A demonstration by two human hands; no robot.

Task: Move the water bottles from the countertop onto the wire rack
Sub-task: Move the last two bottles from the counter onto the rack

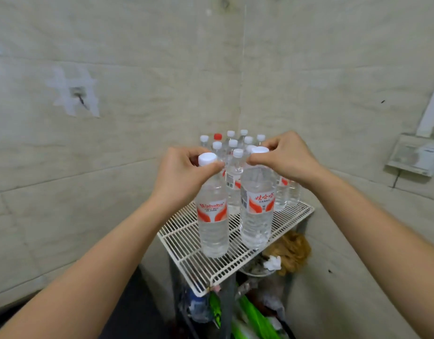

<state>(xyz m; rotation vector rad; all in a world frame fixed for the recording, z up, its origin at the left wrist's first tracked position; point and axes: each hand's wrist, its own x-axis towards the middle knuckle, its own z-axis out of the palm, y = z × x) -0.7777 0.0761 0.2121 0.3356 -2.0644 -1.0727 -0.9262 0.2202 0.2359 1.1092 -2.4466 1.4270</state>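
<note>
Your two bare hands each hold a water bottle by the neck above a white wire rack [186, 243] set in the corner of a pale, stained wall [113, 69]. Your left hand [184, 174] pinches the left bottle [212, 216] just under its white cap, thumb and fingers closed around the neck; the bottle stands upright over the near part of the rack, its red-and-white label facing you. Your right hand [284, 160] grips the right bottle [256, 206] the same way, fingers clenched at the neck below the white cap, and that bottle is upright too, just beside the left one. Whether either bottle's base touches the wires cannot be told from this angle. At the far end of the rack stands a cluster of bottles [235, 152], packed close together against the corner, nearly all with white caps and one, a red-capped bottle [217, 136], at the far left of the group. Beneath the rack lies a jumble of clutter [260, 302], green plastic and crumpled material among it. On the wall at far right hangs a small grey box [414, 155]
</note>
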